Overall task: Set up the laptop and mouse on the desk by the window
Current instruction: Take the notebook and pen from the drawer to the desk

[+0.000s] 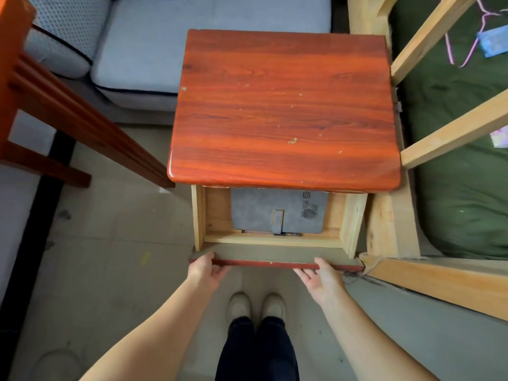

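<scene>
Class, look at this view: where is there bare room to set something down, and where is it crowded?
The red wooden tabletop is bare from edge to edge, bordered by the grey sofa and the pale bed frame. The open drawer, held by the left hand and right hand, is crowded: a grey folio case fills most of it.

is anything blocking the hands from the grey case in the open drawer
Partly. The red tabletop overhangs the rear of the grey case; its front half lies open to reach. Both the left hand and the right hand grip the drawer front.
</scene>
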Demonstrator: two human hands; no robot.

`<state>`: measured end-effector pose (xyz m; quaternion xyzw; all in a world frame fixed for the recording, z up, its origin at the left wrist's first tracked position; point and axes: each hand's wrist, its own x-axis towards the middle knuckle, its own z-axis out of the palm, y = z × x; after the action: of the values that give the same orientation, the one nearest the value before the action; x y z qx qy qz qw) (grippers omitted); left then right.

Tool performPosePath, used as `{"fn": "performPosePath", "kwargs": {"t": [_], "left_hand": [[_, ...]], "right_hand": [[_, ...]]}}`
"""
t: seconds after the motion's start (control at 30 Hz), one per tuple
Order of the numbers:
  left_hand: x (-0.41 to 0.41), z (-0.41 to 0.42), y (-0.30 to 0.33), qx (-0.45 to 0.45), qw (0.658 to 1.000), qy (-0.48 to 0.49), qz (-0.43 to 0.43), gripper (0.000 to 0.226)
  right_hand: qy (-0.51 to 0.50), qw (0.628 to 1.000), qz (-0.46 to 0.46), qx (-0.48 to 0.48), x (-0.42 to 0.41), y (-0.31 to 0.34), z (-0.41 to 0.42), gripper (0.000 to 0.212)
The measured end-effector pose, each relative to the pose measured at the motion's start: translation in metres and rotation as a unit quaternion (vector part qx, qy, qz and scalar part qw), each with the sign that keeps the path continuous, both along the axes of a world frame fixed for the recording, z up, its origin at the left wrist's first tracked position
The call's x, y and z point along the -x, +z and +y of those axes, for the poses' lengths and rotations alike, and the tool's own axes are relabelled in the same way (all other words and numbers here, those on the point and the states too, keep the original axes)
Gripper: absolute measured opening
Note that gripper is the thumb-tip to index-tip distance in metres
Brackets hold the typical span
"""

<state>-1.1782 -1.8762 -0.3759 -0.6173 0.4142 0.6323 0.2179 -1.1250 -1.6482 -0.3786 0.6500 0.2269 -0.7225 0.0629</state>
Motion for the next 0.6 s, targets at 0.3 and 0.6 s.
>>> {"fn": "performPosePath", "kwargs": {"t": [0.3, 0.6], "left_hand": [[0.004, -0.01, -0.024, -0.049, 0.998, -0.011, -0.034, 0.023], [0.005, 0.001, -0.01, -0.091, 0.941, -0.303, -0.122, 0.024]], "right_hand": [[0.038, 0.997, -0.033, 0.054, 0.007, -0.007, 0.013, 0.047], [0.405, 0.907, -0.054, 0.102, 0.016, 0.01, 0.019, 0.041]]}}
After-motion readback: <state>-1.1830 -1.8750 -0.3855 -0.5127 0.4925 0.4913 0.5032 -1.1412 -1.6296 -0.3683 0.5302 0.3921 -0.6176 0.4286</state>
